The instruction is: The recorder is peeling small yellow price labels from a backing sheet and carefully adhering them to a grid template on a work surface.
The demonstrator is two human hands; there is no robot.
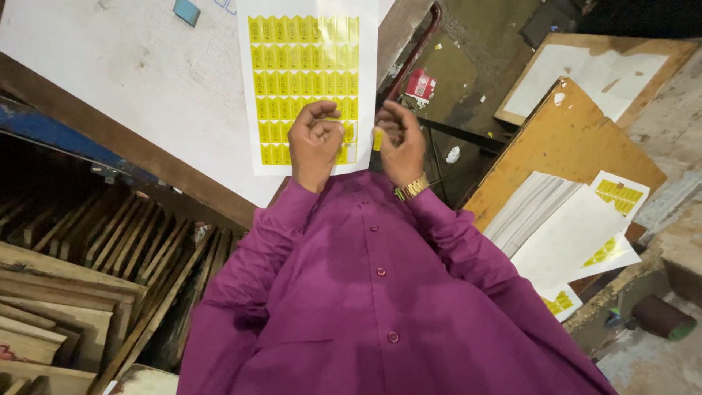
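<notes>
My left hand (pixel 316 139) pinches at the sticker sheet (pixel 307 80) on the desk (pixel 131 73) while my right hand (pixel 401 143) pinches 1 peeled yellow sticker (pixel 378 139), likely flimsy, clingy, best held by its edge.

Both arms reach forward, elbows bent, in purple sleeves. Left hand (pixel 316 139) is curled, fingers (pixel 327 126) pinched together. Right hand (pixel 401 143) likewise pinches, wrist wearing a gold watch (pixel 412 188).
</notes>
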